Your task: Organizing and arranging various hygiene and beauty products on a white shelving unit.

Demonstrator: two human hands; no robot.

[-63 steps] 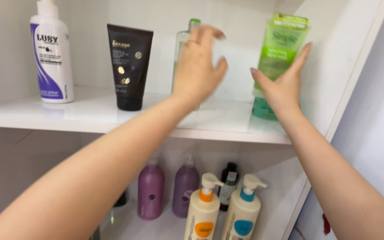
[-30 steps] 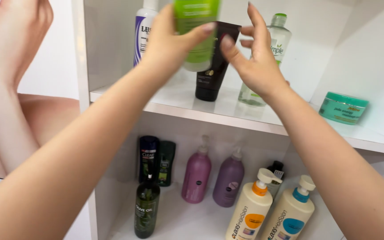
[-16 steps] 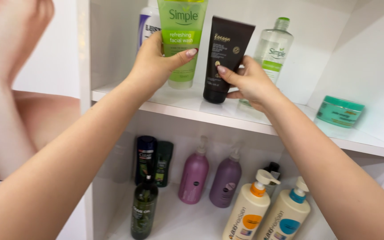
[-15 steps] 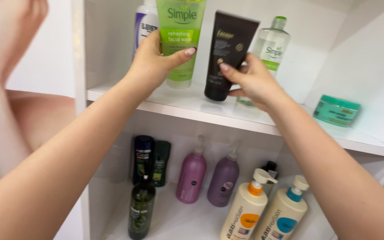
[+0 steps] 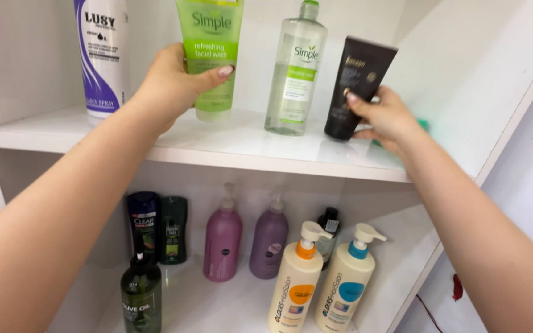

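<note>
On the top shelf [image 5: 155, 145], the left hand [image 5: 168, 86] wraps around a green tube [image 5: 210, 55] that stands near the front edge. The right hand [image 5: 385, 117] pinches a black tube [image 5: 358, 80] low down, toward the shelf's right end, and that tube leans a little. A clear bottle [image 5: 294, 71] stands between the two tubes. A white spray bottle [image 5: 103, 55] is by the left wall. I think the black tube should be set straight on its cap, not bumping the clear bottle

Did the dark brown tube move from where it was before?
Yes. The dark brown tube, held by the right hand, now stands right of the clear bottle; earlier it stood left of it.
</note>
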